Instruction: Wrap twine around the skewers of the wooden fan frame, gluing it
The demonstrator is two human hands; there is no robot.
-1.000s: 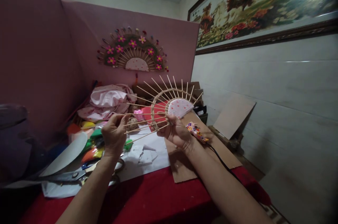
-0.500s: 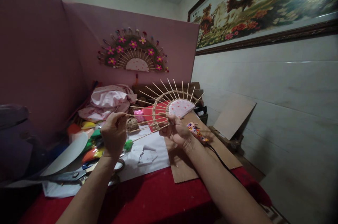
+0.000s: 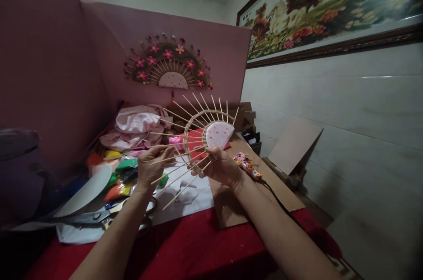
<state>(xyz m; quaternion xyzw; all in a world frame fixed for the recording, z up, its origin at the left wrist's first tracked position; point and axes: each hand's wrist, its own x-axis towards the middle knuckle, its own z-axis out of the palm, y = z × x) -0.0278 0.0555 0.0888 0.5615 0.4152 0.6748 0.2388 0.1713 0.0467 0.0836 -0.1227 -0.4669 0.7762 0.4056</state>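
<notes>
My right hand (image 3: 226,167) grips the lower end of a fan-shaped frame of thin wooden sticks, held in the air above the table. Twine is woven in a curved band (image 3: 187,139) across the sticks, and a white half-round with red dots (image 3: 219,134) fills the hub. The sticks spread out to the left and upward. Among the lower left sticks, my left hand (image 3: 152,167) is closed in a pinch on what looks like a thin strand of twine (image 3: 180,155) leading to the band. Its fingertips partly hide the strand.
A flower-patterned glue gun (image 3: 247,165) with a black cord lies on cardboard (image 3: 280,192). Large scissors (image 3: 95,217), coloured packets (image 3: 124,178) and pink cloth (image 3: 135,123) lie to the left. A finished flowered fan (image 3: 168,62) hangs on the pink panel behind.
The stick frame has turned and shifted left, its left-hand sticks now pointing lower. My left hand has moved right and down, in among the sticks. My right hand still holds the frame.
</notes>
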